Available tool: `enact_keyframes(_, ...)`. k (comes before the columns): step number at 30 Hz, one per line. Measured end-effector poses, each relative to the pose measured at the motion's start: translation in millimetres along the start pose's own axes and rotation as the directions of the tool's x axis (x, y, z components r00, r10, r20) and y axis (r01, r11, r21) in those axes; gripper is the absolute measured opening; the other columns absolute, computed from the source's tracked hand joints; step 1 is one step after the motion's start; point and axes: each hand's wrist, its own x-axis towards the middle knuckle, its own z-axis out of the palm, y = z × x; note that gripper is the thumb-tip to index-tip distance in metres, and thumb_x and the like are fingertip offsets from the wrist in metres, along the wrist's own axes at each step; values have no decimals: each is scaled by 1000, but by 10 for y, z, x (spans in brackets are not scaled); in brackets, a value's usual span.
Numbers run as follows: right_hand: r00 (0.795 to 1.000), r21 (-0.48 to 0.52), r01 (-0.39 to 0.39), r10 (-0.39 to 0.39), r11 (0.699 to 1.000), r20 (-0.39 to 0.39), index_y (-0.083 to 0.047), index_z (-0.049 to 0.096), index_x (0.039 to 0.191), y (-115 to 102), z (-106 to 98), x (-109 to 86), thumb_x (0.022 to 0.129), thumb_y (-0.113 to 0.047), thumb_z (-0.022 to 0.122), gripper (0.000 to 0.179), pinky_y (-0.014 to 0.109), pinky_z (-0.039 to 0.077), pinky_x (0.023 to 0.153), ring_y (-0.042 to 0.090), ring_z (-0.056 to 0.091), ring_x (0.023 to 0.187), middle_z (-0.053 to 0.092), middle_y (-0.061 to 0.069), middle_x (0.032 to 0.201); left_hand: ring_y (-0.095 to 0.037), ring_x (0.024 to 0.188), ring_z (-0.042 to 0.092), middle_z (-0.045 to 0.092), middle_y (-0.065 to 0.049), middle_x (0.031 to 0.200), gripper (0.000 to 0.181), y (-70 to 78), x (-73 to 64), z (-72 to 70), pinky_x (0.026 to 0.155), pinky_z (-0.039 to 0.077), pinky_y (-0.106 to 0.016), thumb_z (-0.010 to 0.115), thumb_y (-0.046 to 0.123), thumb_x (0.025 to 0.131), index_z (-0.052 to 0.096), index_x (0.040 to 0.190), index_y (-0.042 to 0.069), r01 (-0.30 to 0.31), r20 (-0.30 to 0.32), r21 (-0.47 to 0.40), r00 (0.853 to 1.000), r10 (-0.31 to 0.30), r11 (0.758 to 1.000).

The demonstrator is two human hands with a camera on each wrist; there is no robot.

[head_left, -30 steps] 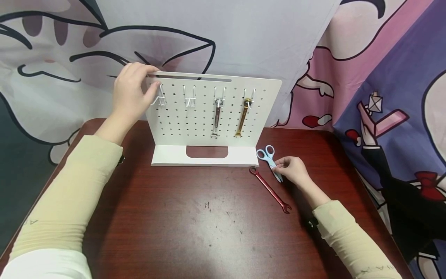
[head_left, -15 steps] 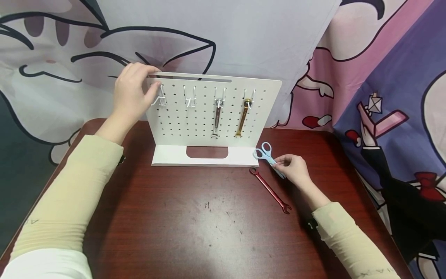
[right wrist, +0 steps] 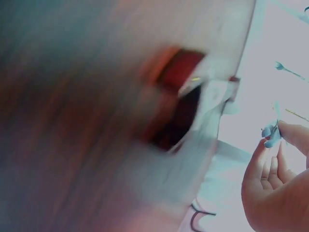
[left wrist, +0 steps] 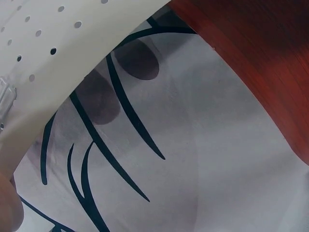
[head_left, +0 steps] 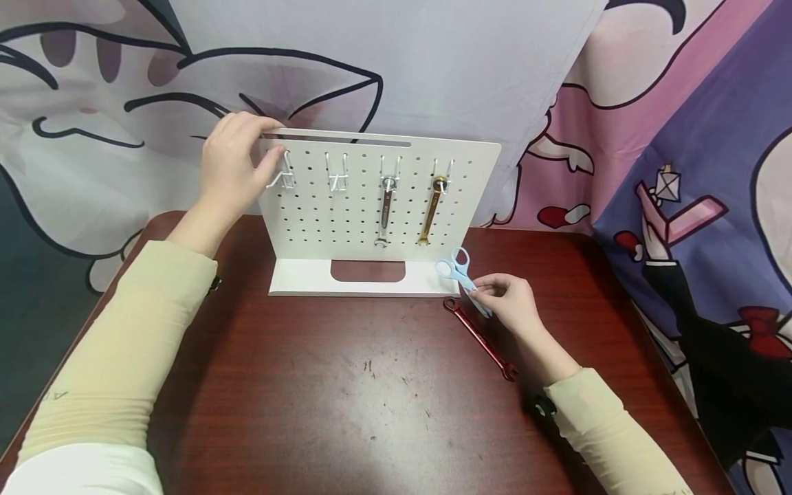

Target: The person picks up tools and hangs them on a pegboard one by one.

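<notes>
My left hand (head_left: 235, 158) grips the top left corner of a white pegboard stand (head_left: 322, 220), thumb in front and fingers behind. In my right hand (head_left: 510, 299) a pair of light blue scissors (head_left: 460, 273) is pinched near the blades, handle loops pointing up and left, in front of the stand's right base corner. Below them a red wrench (head_left: 479, 337) lies aslant on the table. From the board's hooks hang a silver wrench (head_left: 386, 210) and a gold wrench (head_left: 430, 213). The right wrist view is blurred, with the scissors (right wrist: 273, 133) between thumb and fingers.
Two white wire hooks on the left, one of them a double hook (head_left: 337, 180), hold nothing. The dark red wooden table (head_left: 346, 385) spreads before the board. Printed cloth (head_left: 458, 69) hangs behind and at the right.
My right hand has lifted the scissors off the table and carried them left, toward the board's base. The left hand keeps its place on the board.
</notes>
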Motion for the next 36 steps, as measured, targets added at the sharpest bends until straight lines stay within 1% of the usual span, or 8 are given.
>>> enact_keyframes(6,1000,109,20,-20,994,-1,11,76,108,-165,87,-35,89,0,79,22,11,53,63,-7,66,69,78,5,83,-44,107,60,72,-25,113,26,-4,-1,6,98,47,-53,71,5,98,72,122,-3,0,-2,3,1000,0,1000)
enact_keyframes(9,1000,168,11,-10,986,-8,11,76,109,-262,147,-60,89,-1,80,23,12,53,63,-5,66,71,76,-4,80,-44,107,60,72,-25,114,26,-4,-2,4,98,47,-53,71,5,98,72,123,-3,1,0,2,1000,-1,1000)
enact_keyframes(11,1000,207,6,-4,978,-9,10,76,110,-324,193,-75,89,-2,80,24,13,54,64,-3,67,72,74,-8,80,-43,107,60,72,-25,114,26,-5,-1,4,98,47,-52,71,5,98,72,123,-3,-1,-1,2,1000,1,1000)
enact_keyframes(13,1000,236,7,-5,972,-9,9,76,110,-377,241,-82,89,-2,80,24,13,55,65,-1,68,73,74,-8,79,-44,108,60,72,-25,114,26,-3,1,5,98,47,-53,71,5,98,71,123,-3,-5,-1,0,1000,5,1000)
enact_keyframes(17,999,266,39,-40,963,0,9,77,108,-469,339,-75,88,0,81,22,13,56,67,0,69,72,74,-6,79,-44,108,60,72,-25,114,26,-3,0,6,99,47,-53,71,5,98,71,123,-3,-9,0,1,1000,9,1000)
enact_keyframes(24,997,302,74,-82,950,13,9,78,107,-678,484,-89,87,1,81,22,14,55,65,0,68,67,76,-1,81,-44,108,60,72,-25,114,26,-7,-3,4,99,47,-54,71,5,98,71,123,-3,-8,-6,3,1000,8,1000)
enact_keyframes(28,994,357,92,-106,930,20,11,77,108,-795,589,-89,87,3,80,23,15,57,65,-1,69,68,77,0,82,-45,109,61,72,-26,114,26,-5,-1,2,99,47,-54,71,5,98,71,123,-4,-7,-8,4,1000,7,1000)
enact_keyframes(36,995,520,85,-98,850,-3,15,74,111,-1087,843,-94,87,8,78,25,16,59,70,1,71,72,74,-13,78,-45,109,60,71,-26,114,26,-11,-5,12,99,47,-54,71,4,98,71,123,-4,-9,-7,-3,1000,9,1000)
